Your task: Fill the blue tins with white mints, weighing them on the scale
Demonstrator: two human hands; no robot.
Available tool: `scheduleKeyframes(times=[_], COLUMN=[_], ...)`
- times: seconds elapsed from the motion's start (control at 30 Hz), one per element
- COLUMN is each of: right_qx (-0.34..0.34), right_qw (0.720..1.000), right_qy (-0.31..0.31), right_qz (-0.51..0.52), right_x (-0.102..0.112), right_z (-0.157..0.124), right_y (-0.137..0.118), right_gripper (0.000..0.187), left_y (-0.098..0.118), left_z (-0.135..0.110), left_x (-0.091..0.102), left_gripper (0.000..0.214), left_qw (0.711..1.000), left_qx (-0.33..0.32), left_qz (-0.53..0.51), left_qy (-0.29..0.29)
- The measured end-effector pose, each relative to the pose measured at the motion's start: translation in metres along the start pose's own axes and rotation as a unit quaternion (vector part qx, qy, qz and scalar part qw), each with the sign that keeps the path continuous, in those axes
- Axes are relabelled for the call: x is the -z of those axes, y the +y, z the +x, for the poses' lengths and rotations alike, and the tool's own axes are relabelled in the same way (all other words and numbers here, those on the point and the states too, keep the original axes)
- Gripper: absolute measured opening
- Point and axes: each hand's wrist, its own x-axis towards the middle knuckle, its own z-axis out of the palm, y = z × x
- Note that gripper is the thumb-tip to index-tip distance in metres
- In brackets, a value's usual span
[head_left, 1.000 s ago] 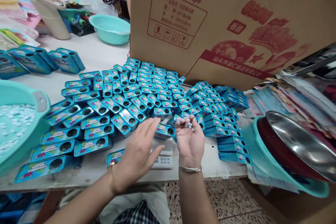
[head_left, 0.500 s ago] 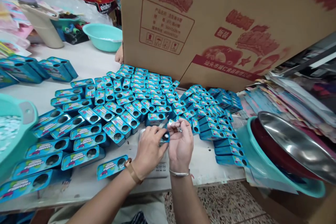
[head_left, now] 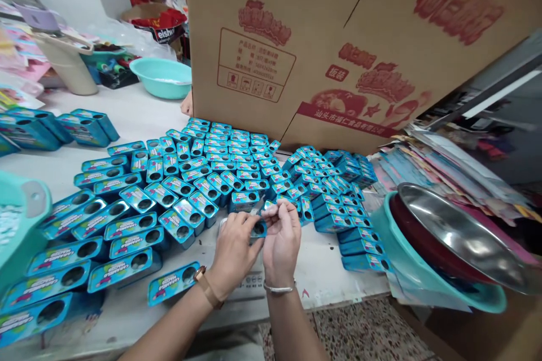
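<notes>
My left hand (head_left: 237, 240), wearing a watch with a tan strap, grips a small blue candy box (head_left: 259, 229) by its side. The box's round opening faces up. My right hand (head_left: 280, 231), with a silver bangle, is beside it with fingers curled together over the opening's edge; whatever is between the fingertips is too small to make out. Beneath both hands lies a flat whitish device (head_left: 253, 282) with printed marks, partly covered. Just beyond stands another blue box (head_left: 244, 198). A single box (head_left: 171, 285) stands left of my left wrist.
Rows of blue boxes (head_left: 178, 186) with round holes fill the table. A turquoise tub (head_left: 36, 203) of small pale pieces is at left. Large cartons (head_left: 292, 28) stand behind; another person's hand (head_left: 187, 104) shows beside them. Stacked basins (head_left: 449, 231) sit at right, before piled flat packaging (head_left: 423, 172).
The view has shifted slightly, so the scene sits lower and further left. White bits that showed at the box's opening and my right fingertips are no longer visible. My left hand still holds the box.
</notes>
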Motion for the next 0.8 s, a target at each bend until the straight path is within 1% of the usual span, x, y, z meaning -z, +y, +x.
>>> scheduleKeyframes(times=[0.1,0.17,0.23,0.27,0.37,0.4,0.47,0.63,0.8], right_qx=[-0.002,-0.005,-0.005,-0.002,0.008,0.007,-0.001,-0.016,-0.024], right_qw=[1.000,1.000,1.000,1.000,1.000,1.000,1.000,0.999,0.998], right_qy=[-0.005,-0.007,-0.002,0.003,0.017,0.018,0.017,0.013,0.029], right_qz=[0.008,0.017,0.025,0.026,0.021,0.019,0.021,0.033,0.041], right_x=[0.000,0.002,0.005,0.008,0.016,0.019,0.022,0.027,0.034], right_z=[0.000,0.001,0.003,0.004,0.007,0.008,0.008,0.007,0.006], right_y=[-0.002,-0.005,-0.009,-0.010,-0.012,-0.012,-0.011,-0.011,-0.013], right_gripper=[0.009,0.009,0.010,0.011,0.012,0.012,0.012,0.012,0.013], left_y=[-0.003,-0.008,-0.013,-0.015,-0.020,-0.020,-0.017,-0.008,0.001], left_z=[-0.003,-0.007,-0.012,-0.014,-0.016,-0.015,-0.013,-0.007,-0.001], left_x=[0.000,0.005,0.014,0.019,0.033,0.035,0.037,0.035,0.035], left_gripper=[0.034,0.046,0.055,0.053,0.029,0.022,0.015,0.018,0.018], left_qw=[1.000,0.999,0.998,0.998,0.998,0.997,0.995,0.988,0.986], left_qx=[-0.007,-0.025,-0.037,-0.036,-0.023,-0.021,-0.023,-0.045,-0.065], left_qz=[-0.017,-0.036,-0.043,-0.036,0.020,0.044,0.087,0.144,0.155], left_qy=[-0.001,0.010,0.030,0.040,0.056,0.056,0.051,0.040,0.019])
